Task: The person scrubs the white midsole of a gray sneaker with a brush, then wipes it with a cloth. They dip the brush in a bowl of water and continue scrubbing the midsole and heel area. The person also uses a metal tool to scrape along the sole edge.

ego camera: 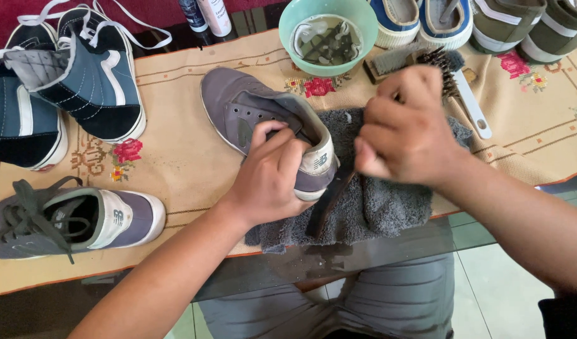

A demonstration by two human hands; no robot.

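Note:
A grey lace-less sneaker [244,107] lies on its side, its heel resting on a dark grey towel [389,201]. My left hand [269,176] grips the sneaker at the heel, fingers hooked into its opening. My right hand [404,129] is closed around a dark brush [327,207] that slants down beside the heel over the towel. Whether its bristles touch the shoe is hidden.
A beige embroidered cloth [181,163] covers the glass table. A green bowl of water [328,37] stands behind the towel, with other brushes [445,66] beside it. A matching grey sneaker [68,220] lies left, blue high-tops [81,69] far left, more shoes [451,22] and two bottles [206,16] at the back.

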